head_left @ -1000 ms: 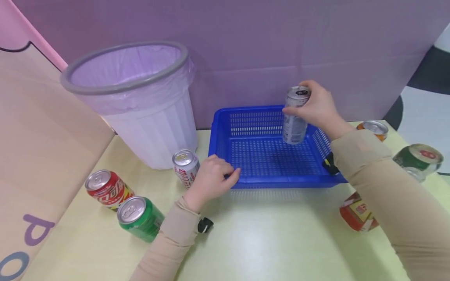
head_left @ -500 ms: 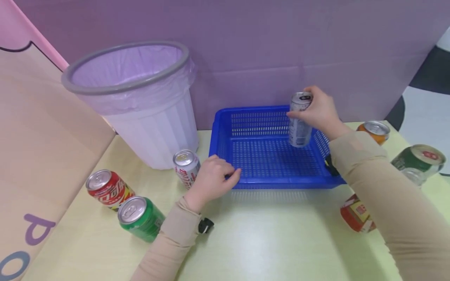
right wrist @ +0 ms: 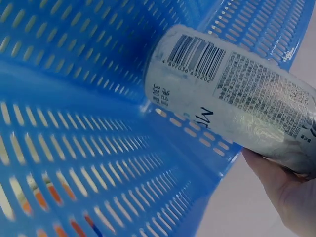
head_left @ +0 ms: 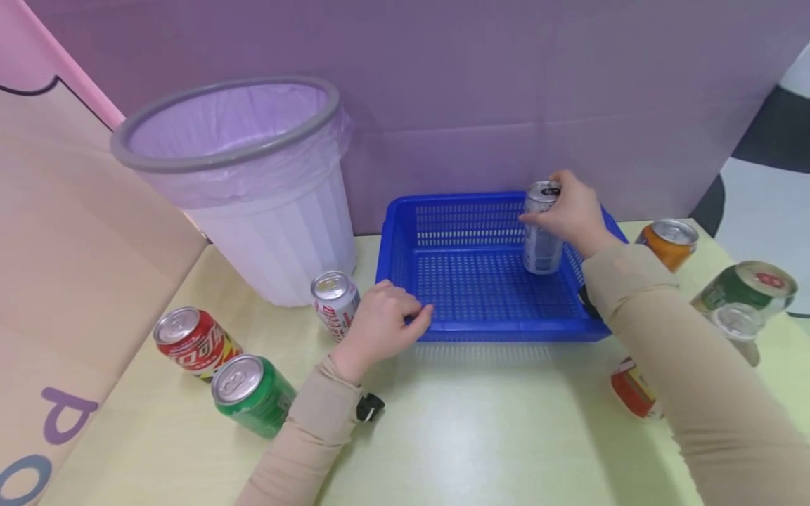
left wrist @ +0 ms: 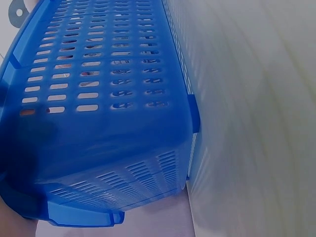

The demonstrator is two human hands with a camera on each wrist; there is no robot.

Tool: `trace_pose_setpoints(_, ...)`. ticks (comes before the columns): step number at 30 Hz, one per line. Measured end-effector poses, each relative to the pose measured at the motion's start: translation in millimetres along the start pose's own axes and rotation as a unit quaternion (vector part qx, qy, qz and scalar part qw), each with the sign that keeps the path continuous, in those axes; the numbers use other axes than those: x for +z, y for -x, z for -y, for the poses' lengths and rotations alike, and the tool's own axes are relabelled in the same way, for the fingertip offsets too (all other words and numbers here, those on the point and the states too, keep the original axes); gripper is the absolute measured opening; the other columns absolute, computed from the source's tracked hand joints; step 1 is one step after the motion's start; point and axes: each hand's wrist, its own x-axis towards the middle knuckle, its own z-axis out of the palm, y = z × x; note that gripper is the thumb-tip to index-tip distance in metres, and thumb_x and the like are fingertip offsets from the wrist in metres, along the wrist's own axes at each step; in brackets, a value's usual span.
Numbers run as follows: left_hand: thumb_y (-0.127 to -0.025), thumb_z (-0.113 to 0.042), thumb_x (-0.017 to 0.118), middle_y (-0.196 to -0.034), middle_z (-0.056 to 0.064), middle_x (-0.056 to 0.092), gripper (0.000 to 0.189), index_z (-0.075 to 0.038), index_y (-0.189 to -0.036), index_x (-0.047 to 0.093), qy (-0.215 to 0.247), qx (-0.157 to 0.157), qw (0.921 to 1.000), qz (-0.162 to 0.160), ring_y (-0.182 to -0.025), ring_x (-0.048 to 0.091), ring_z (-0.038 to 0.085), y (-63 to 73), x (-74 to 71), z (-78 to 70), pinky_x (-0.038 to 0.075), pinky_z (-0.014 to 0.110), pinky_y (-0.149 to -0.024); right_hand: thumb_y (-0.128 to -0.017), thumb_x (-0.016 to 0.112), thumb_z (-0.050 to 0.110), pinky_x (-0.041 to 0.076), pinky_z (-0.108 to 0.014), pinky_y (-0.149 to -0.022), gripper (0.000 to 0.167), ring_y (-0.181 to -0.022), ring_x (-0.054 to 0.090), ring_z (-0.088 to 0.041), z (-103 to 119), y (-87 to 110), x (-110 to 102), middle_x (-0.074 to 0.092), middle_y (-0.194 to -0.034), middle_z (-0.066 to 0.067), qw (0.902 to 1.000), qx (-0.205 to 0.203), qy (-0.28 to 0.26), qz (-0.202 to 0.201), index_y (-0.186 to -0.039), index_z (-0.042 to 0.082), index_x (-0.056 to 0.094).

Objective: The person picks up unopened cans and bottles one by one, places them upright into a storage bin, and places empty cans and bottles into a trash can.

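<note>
While silver can [head_left: 542, 242] is gripped | long axis ~vert. | top up

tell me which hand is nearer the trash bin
Left. The left hand is right of the trash bin; the right hand is much farther right, holding a silver can.

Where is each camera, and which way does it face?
Head: worn there, facing forward and down at the basket; left grip, right grip and sleeves show.
Left wrist: worn there, facing the basket's outside; some left grip shows.
Right wrist: worn there, facing the silver can and basket interior; some right grip shows.
Head and right wrist share the can.
</note>
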Motion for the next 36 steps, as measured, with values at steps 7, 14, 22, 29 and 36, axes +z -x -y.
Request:
trace_pose_setpoints(7,-0.085,-0.017,0.059,-0.045,-0.007,0.039,0.042,-0.016,-0.046,0.044,-0.001,-0.002,1.0,0.001,-0.045,0.032,0.007,0.6,-1.1,-1.0,0.034,0.026,-0.057,-0.08,0.073,0.023,0.044,-0.057,-0.088,0.076,-0.11,0.051,-0.048,-4.4,1.6,4.4,0.048,-0.127,-0.033,0.9998,0.02,-0.006,-0.002,-0.136,-0.006,0.031)
trace_pose_setpoints(14,-0.085,-0.018,0.059,-0.044,-0.006,0.039,0.042,-0.015,-0.046,0.044,-0.002,-0.002,1.0,0.002,-0.045,0.032,0.007,0.9,-0.8,-0.4,0.035,0.026,-0.058,-0.081,0.072,0.023,0.043,-0.057,-0.089,0.078,-0.111,0.049,-0.048,-8.9,2.6,7.7,0.046,-0.128,-0.034,0.9995,0.025,-0.017,-0.008,-0.139,-0.006,0.028)
trace_pose_setpoints(22,-0.085,-0.017,0.059,-0.044,-0.006,0.04,0.041,-0.015,-0.046,0.045,-0.006,-0.001,1.0,0.002,-0.045,0.033,0.007,0.8,-0.9,0.9,0.035,0.026,-0.058,-0.081,0.072,0.023,0.043,-0.058,-0.089,0.076,-0.111,0.05,-0.048,-7.3,1.8,9.0,0.047,-0.128,-0.033,0.9993,0.031,-0.016,-0.013,-0.137,-0.006,0.029)
trace_pose_setpoints(29,-0.086,-0.018,0.058,-0.045,-0.006,0.04,0.041,-0.016,-0.047,0.045,-0.008,-0.002,1.0,0.004,-0.045,0.034,0.008,0.0,-0.7,0.9,0.035,0.026,-0.058,-0.081,0.071,0.025,0.042,-0.058,-0.091,0.079,-0.113,0.048,-0.049,-9.8,-0.2,8.4,0.045,-0.129,-0.034,0.9988,0.044,-0.009,-0.019,-0.137,-0.006,0.025)
trace_pose_setpoints(36,-0.086,-0.018,0.058,-0.045,-0.006,0.039,0.042,-0.015,-0.046,0.044,-0.007,-0.004,1.0,0.005,-0.045,0.033,0.007,0.4,-1.3,0.5,0.034,0.026,-0.058,-0.081,0.071,0.025,0.042,-0.059,-0.091,0.082,-0.113,0.047,-0.051,-13.5,-1.1,7.7,0.043,-0.129,-0.036,0.998,0.053,-0.01,-0.031,-0.137,-0.007,0.022)
